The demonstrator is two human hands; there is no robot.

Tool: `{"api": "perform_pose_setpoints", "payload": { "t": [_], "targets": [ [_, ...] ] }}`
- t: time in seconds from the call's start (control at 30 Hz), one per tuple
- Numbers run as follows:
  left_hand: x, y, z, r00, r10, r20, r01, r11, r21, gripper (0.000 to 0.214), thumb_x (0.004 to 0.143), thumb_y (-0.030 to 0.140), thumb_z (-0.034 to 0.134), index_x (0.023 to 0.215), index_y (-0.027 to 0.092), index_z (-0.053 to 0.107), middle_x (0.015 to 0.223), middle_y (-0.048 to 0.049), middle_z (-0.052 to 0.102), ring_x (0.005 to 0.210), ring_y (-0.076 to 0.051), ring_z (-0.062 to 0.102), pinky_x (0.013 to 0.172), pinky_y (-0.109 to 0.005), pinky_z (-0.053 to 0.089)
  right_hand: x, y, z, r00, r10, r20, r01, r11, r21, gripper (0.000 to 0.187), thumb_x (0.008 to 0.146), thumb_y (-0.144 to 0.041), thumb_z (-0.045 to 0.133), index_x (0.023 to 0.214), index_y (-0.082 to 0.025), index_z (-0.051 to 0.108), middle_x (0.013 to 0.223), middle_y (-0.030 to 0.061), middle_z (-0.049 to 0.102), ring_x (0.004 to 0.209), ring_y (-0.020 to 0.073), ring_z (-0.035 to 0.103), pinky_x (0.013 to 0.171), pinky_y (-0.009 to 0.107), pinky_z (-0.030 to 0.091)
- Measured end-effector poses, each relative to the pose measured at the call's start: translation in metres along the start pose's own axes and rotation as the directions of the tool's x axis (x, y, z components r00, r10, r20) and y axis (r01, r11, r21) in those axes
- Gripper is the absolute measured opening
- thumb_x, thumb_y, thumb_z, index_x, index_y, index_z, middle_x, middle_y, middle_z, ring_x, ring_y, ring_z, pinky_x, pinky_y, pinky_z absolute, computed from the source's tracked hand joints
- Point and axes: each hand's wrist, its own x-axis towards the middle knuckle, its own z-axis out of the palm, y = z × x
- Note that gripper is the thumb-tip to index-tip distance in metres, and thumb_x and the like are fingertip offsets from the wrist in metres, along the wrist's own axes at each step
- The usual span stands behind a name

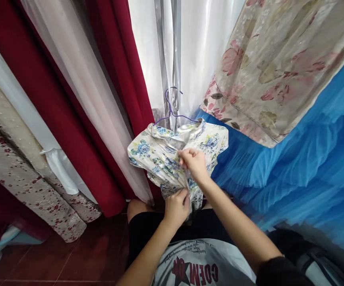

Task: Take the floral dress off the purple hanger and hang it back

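A small cream shirt with blue flowers [148, 153] hangs on a purple wire hanger [172, 113] in front of a window frame. My left hand [176, 206] is closed on the lower front of the shirt, gripping the cloth. My right hand [194, 163] pinches the shirt's front placket a little higher, near the middle of the chest. Both arms reach forward from my lap. What the fingertips hold beyond cloth is too small to make out.
Dark red curtains [41, 99] and a sheer white curtain [79, 79] hang at the left. Patterned fabric rolls [26, 178] lean at the far left. A pink floral cloth [279, 67] and blue netting [309, 159] fill the right. The floor is red-brown tile [85, 254].
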Motion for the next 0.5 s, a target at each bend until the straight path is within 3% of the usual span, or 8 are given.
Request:
{"api": "perform_pose_setpoints", "payload": {
  "t": [0.17,0.23,0.3,0.37,0.4,0.47,0.5],
  "targets": [
    [0.009,0.021,-0.010,0.936,0.028,0.350,-0.126,0.958,0.260,0.037,0.088,0.010,0.052,0.121,0.019,0.068,0.103,-0.0148,0.075,0.082,-0.030,0.072,0.072,-0.035,0.049,0.056,-0.058,0.004,0.998,-0.045,0.033,0.043,0.998,0.040,0.029,0.080,-0.025,0.068,0.054,-0.016,0.061,0.044,-0.0028,0.052,0.036,0.0049,0.034,0.038,0.021,0.026],
    [0.017,0.016,-0.016,0.916,-0.002,0.402,-0.133,0.943,0.307,0.042,0.085,0.008,0.054,0.124,0.018,0.068,0.105,-0.0165,0.075,0.084,-0.031,0.072,0.074,-0.037,0.050,0.064,-0.067,0.009,0.999,-0.002,0.035,0.000,0.998,0.066,0.023,0.080,-0.022,0.067,0.059,-0.014,0.064,0.048,-0.0028,0.055,0.037,0.0042,0.033,0.038,0.020,0.025],
    [0.027,0.005,-0.025,0.914,-0.006,0.405,-0.119,0.952,0.282,0.028,0.087,0.014,0.059,0.111,0.020,0.073,0.095,-0.0139,0.076,0.082,-0.030,0.071,0.074,-0.036,0.050,0.063,-0.066,0.013,0.997,0.046,0.056,-0.051,0.996,0.078,0.019,0.081,-0.023,0.067,0.064,-0.014,0.064,0.049,-0.0034,0.056,0.037,0.0043,0.034,0.037,0.019,0.025],
    [0.042,-0.005,-0.040,0.945,0.034,0.325,-0.092,0.982,0.166,0.011,0.091,0.026,0.063,0.093,0.022,0.073,0.085,-0.0098,0.075,0.077,-0.027,0.070,0.072,-0.034,0.049,0.058,-0.060,0.012,0.995,0.055,0.081,-0.061,0.996,0.072,0.019,0.081,-0.027,0.068,0.067,-0.015,0.063,0.049,-0.0038,0.056,0.036,0.0050,0.036,0.037,0.019,0.025],
    [0.053,-0.008,-0.051,0.970,0.057,0.236,-0.078,0.993,0.084,0.014,0.093,0.032,0.063,0.091,0.022,0.073,0.082,-0.0081,0.074,0.074,-0.025,0.069,0.070,-0.033,0.049,0.055,-0.057,0.011,0.995,0.043,0.090,-0.048,0.997,0.065,0.021,0.082,-0.030,0.069,0.068,-0.016,0.063,0.049,-0.0039,0.056,0.037,0.0054,0.037,0.037,0.019,0.026],
    [0.079,-0.010,-0.077,0.997,0.076,-0.027,-0.078,0.994,-0.074,0.020,0.099,0.037,0.057,0.104,0.024,0.071,0.082,-0.0056,0.073,0.071,-0.022,0.067,0.068,-0.031,0.048,0.049,-0.052,0.009,0.995,-0.003,0.096,0.000,0.999,0.037,0.024,0.083,-0.034,0.070,0.069,-0.018,0.060,0.049,-0.0041,0.056,0.038,0.0062,0.040,0.038,0.020,0.029],
    [0.095,-0.008,-0.091,0.983,0.075,-0.168,-0.096,0.989,-0.117,0.025,0.101,0.037,0.055,0.117,0.024,0.068,0.081,-0.0044,0.072,0.071,-0.021,0.067,0.068,-0.030,0.048,0.046,-0.051,0.007,0.994,-0.030,0.103,0.028,0.999,0.021,0.025,0.084,-0.035,0.070,0.069,-0.019,0.059,0.049,-0.0042,0.056,0.038,0.0067,0.041,0.039,0.020,0.030]
  ]
}}
